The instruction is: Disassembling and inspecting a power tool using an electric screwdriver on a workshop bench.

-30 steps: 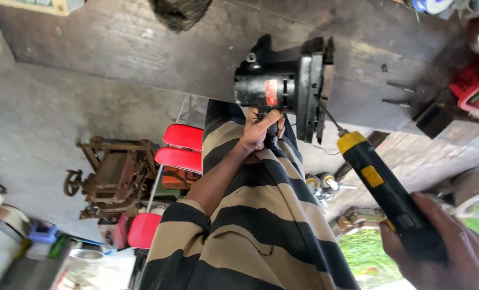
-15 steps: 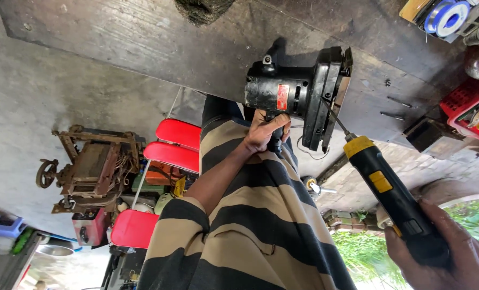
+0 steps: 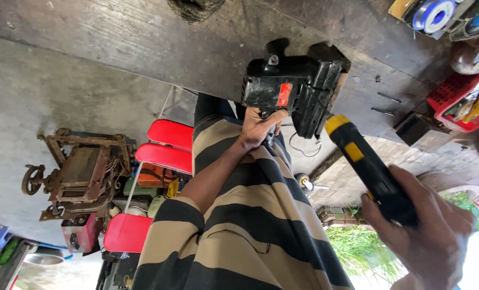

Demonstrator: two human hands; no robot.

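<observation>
My left hand [image 3: 258,128] grips the underside handle of a black electric power tool [image 3: 282,83] with a red label, held against the edge of a dark wooden workbench [image 3: 143,43]. A thin cord hangs below the tool. My right hand [image 3: 427,236], at the lower right, is closed around a black and yellow screwdriver [image 3: 366,166]. Its yellow end points up at the tool's right side, close to it. My arm comes out of a tan and black striped shirt [image 3: 250,231] that fills the lower middle of the view.
Red chairs [image 3: 164,145] and a rusty old machine [image 3: 81,172] stand on the concrete floor at left. A red basket [image 3: 457,104] of tools and a blue tape roll [image 3: 430,13] sit on the bench at upper right. Green plants [image 3: 358,252] show at lower right.
The power tool has turned a little in my left hand. The screwdriver's yellow end has come up closer to the tool's right side. The view has shifted slightly.
</observation>
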